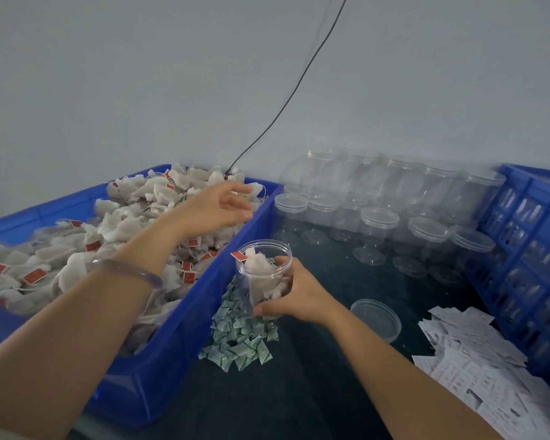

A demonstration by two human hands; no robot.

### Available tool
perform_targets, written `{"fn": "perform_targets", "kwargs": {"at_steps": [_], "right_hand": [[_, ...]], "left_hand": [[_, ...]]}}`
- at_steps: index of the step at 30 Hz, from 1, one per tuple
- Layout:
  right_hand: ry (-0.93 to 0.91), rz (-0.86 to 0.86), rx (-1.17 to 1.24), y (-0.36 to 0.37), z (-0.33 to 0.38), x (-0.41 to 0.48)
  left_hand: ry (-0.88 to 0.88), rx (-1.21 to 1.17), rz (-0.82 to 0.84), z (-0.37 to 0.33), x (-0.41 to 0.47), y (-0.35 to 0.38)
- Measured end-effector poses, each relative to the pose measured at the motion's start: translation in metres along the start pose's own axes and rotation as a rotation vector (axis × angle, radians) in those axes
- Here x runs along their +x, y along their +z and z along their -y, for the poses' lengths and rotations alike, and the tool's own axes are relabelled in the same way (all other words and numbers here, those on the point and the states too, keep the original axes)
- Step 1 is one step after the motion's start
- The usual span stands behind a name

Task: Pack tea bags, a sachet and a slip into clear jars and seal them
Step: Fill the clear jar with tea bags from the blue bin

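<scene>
Clear cylindrical jar [262,249] holds gauzy tea bags [258,261], right hand [300,296] curled round it, left hand [213,209] loose-fingered, empty.

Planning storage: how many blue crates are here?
2. The left crate holds the tea bags; the right crate is partly out of frame. Others may be hidden.

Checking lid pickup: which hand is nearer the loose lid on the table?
Right. The right hand grips the open jar just left of the lid; the left hand is farther off, over the tea-bag crate.
</scene>
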State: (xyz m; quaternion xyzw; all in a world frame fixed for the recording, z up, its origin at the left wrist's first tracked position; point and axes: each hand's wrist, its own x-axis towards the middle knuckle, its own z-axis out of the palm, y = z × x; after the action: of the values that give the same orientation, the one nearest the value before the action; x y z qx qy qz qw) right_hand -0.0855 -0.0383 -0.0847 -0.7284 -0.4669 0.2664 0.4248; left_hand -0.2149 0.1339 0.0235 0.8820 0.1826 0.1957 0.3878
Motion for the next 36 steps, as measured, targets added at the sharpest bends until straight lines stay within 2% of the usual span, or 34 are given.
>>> {"fn": "perform_targets", "kwargs": {"at_steps": [1, 2, 4, 6, 12, 14, 17, 21, 23, 26, 29, 31, 33, 34, 36], "right_hand": [[0.006, -0.002, 0.000, 0.000, -0.001, -0.002], [0.008, -0.005, 0.005, 0.000, -0.001, -0.003], [0.006, -0.002, 0.016, 0.000, -0.001, -0.004], [0.007, 0.015, 0.020, 0.000, 0.000, -0.004], [0.017, 0.017, 0.023, 0.000, 0.000, -0.002], [0.016, 0.020, 0.023, 0.001, -0.001, -0.002], [0.015, 0.021, 0.009, 0.000, -0.002, -0.003], [0.020, 0.020, -0.011, -0.001, 0.000, -0.005], [0.024, 0.021, -0.026, -0.002, 0.000, -0.007], [0.033, 0.013, -0.043, -0.005, 0.000, -0.008], [0.039, 0.003, -0.035, -0.006, -0.001, -0.007], [0.035, 0.001, -0.029, -0.006, -0.002, -0.007], [0.029, -0.004, -0.020, -0.007, -0.004, -0.008], [0.025, -0.008, -0.016, -0.007, -0.004, -0.009], [0.015, -0.016, -0.006, -0.009, -0.006, -0.011]], "left_hand": [[-0.061, 0.106, -0.043, 0.010, 0.000, -0.005], [-0.148, 0.310, -0.012, 0.021, 0.001, -0.008], [-0.363, 0.695, 0.200, 0.044, -0.005, -0.004], [-0.480, 0.856, 0.332, 0.062, -0.010, 0.000], [-0.376, 0.754, 0.146, 0.071, -0.004, -0.011], [-0.369, 0.714, 0.205, 0.071, -0.005, -0.011], [-0.417, 0.795, 0.322, 0.071, -0.009, -0.005], [-0.414, 0.859, 0.244, 0.069, -0.010, 0.000], [-0.396, 0.662, 0.154, 0.070, -0.011, -0.003], [-0.308, 0.140, -0.157, 0.059, -0.007, -0.015], [-0.154, -0.148, -0.385, 0.025, 0.001, -0.027], [-0.042, -0.391, -0.417, -0.010, 0.004, -0.027], [0.079, -0.630, -0.376, -0.045, 0.007, -0.019], [0.125, -0.683, -0.339, -0.060, 0.008, -0.011], [0.151, -0.625, -0.252, -0.081, 0.010, 0.012]]}}
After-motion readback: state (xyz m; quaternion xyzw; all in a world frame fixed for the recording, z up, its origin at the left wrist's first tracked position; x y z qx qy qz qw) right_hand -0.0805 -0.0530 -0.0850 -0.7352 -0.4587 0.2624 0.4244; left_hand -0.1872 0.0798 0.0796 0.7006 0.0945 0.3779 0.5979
